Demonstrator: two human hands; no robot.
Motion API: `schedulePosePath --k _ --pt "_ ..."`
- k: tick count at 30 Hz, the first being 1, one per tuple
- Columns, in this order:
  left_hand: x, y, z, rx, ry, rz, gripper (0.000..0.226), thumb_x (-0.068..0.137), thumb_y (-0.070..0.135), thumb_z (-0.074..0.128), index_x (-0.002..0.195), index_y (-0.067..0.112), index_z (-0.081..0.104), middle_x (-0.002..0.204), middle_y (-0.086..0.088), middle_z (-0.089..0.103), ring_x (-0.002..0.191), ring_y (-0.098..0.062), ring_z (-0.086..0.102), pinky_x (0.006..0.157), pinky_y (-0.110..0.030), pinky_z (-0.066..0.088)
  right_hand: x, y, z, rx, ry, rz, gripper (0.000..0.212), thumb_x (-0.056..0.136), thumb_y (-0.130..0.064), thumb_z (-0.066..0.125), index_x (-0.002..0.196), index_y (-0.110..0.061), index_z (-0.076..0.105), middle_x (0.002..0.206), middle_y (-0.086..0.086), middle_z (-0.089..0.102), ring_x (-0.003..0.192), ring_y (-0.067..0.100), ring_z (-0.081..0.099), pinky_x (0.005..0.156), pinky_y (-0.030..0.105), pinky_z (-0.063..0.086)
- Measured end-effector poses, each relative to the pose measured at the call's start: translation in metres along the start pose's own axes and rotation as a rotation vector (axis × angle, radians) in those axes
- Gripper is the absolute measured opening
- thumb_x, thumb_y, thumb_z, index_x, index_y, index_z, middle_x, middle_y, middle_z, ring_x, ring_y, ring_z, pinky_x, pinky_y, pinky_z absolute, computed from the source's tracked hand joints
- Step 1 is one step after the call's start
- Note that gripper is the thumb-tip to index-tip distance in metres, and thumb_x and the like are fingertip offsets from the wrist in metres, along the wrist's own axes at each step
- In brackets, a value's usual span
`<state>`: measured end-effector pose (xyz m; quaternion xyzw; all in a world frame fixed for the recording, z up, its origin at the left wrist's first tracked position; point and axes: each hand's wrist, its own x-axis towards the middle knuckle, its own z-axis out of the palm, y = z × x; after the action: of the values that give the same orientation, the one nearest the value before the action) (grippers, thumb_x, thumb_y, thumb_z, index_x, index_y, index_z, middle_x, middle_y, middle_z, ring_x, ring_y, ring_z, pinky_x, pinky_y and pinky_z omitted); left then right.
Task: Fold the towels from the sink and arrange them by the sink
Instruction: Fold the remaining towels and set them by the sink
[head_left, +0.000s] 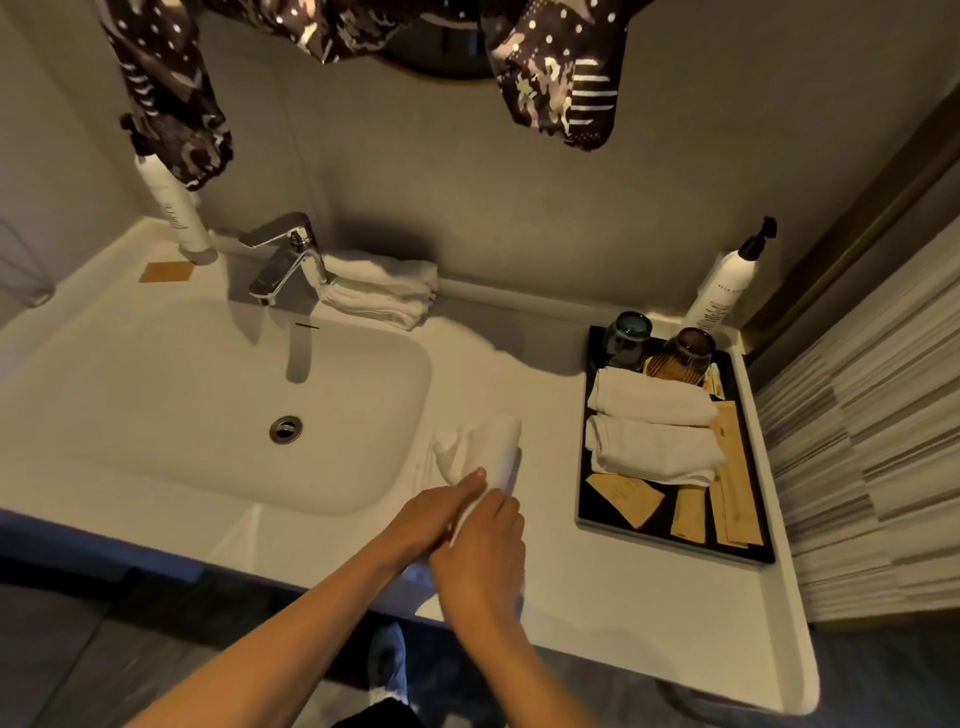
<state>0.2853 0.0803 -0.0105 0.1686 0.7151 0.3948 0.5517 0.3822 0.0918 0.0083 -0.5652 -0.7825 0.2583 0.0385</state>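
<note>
A white towel (488, 447) lies partly rolled on the counter just right of the sink basin (171, 395). My left hand (441, 512) rests on its near end with fingers stretched forward. My right hand (485, 545) lies beside and over it, fingers extended, pressing the same end of the towel. A stack of folded white towels (382, 288) sits behind the basin next to the tap (283, 260). Two more folded towels (652, 423) lie on the black tray (753, 553) at the right.
The tray also holds two dark cups (657, 348) and several paper sachets (623, 493). A pump bottle (724, 283) stands in the back right corner, a white tube (176, 213) back left. Patterned cloth (561, 73) hangs above. The counter edge runs near my arms.
</note>
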Motion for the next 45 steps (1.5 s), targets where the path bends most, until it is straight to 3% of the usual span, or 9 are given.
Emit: schedulePosePath --k 7,10,13,17,22,27,33,42,45 --pt "0.014 0.019 -0.038 0.070 0.043 -0.015 0.064 0.075 0.059 0.072 0.121 0.014 0.061 0.110 -0.002 0.071 0.103 -0.023 0.068 0.091 -0.035 0.054 -0.019 -0.004 0.026 -0.381 0.007 -0.409 0.073 0.031 -0.032 0.097 0.093 -0.010 0.063 0.079 0.011 0.060 0.068 0.028 0.056 0.059 0.044 0.050" --pt "0.028 0.022 -0.056 0.153 0.383 0.073 0.061 0.077 0.055 0.073 0.116 0.010 0.063 0.110 -0.011 0.070 0.100 -0.030 0.066 0.075 -0.030 0.049 -0.027 -0.010 0.036 -0.428 0.045 -0.543 0.053 0.039 -0.022 0.089 0.084 -0.012 0.063 0.075 0.009 0.056 0.067 0.027 0.054 0.059 0.045 0.050" --pt "0.033 0.017 -0.070 0.003 0.285 0.076 0.041 0.089 0.037 0.070 0.116 0.007 0.066 0.115 -0.014 0.070 0.088 -0.021 0.066 0.068 -0.026 0.050 -0.035 -0.016 0.042 -0.404 0.008 -0.571 0.038 0.061 -0.039 0.075 0.086 -0.014 0.062 0.078 0.007 0.055 0.070 0.027 0.052 0.062 0.045 0.047" --pt "0.039 0.015 -0.056 0.234 0.337 0.169 0.039 0.093 0.041 0.062 0.117 0.010 0.060 0.113 -0.009 0.067 0.098 -0.023 0.062 0.065 -0.026 0.040 -0.027 -0.007 0.035 -0.129 0.013 -0.365 0.037 0.092 -0.053 0.035 0.100 -0.023 0.057 0.099 -0.002 0.057 0.091 0.022 0.053 0.076 0.038 0.046" --pt "0.035 0.052 -0.020 0.263 0.153 0.225 0.079 0.079 0.048 0.077 0.139 0.024 0.032 0.111 -0.004 0.062 0.101 -0.025 0.062 0.081 -0.030 0.048 0.004 0.008 0.024 0.181 0.082 -0.035 0.033 0.092 -0.049 0.049 0.109 -0.020 0.047 0.109 -0.001 0.046 0.107 0.020 0.047 0.091 0.038 0.047" --pt "0.030 0.061 -0.007 0.624 0.053 0.126 0.059 0.081 0.060 0.066 0.121 0.018 0.055 0.110 -0.001 0.065 0.091 -0.019 0.061 0.071 -0.027 0.046 0.008 0.001 0.017 0.266 0.116 0.040 0.061 0.086 -0.051 0.056 0.134 -0.018 0.035 0.127 -0.001 0.039 0.120 0.019 0.039 0.100 0.041 0.044" --pt "0.036 0.058 -0.010 -0.219 -0.234 -0.083 0.032 0.100 0.027 0.055 0.114 0.001 0.066 0.101 -0.016 0.070 0.081 -0.022 0.066 0.074 -0.033 0.059 0.035 0.029 -0.004 0.652 0.048 0.458 0.062 0.077 -0.051 0.069 0.124 -0.021 0.043 0.118 0.005 0.058 0.095 0.021 0.058 0.084 0.040 0.053" --pt "0.049 0.040 0.001 -0.318 -0.257 -0.200 0.060 0.096 0.058 0.045 0.110 0.003 0.063 0.086 -0.009 0.069 0.070 -0.018 0.066 0.064 -0.026 0.057 0.057 0.019 -0.004 0.135 0.012 0.316 0.049 0.089 -0.028 0.058 0.130 -0.015 0.035 0.122 0.008 0.051 0.109 0.029 0.056 0.082 0.040 0.050" --pt "0.046 0.056 -0.002 -0.110 -0.379 -0.139 0.059 0.089 0.061 0.056 0.107 0.007 0.068 0.095 -0.007 0.073 0.085 -0.020 0.070 0.085 -0.032 0.057 0.055 -0.006 0.005 -0.140 0.017 0.186 0.056 0.079 -0.024 0.075 0.123 -0.010 0.044 0.113 0.012 0.053 0.099 0.028 0.055 0.077 0.040 0.052"
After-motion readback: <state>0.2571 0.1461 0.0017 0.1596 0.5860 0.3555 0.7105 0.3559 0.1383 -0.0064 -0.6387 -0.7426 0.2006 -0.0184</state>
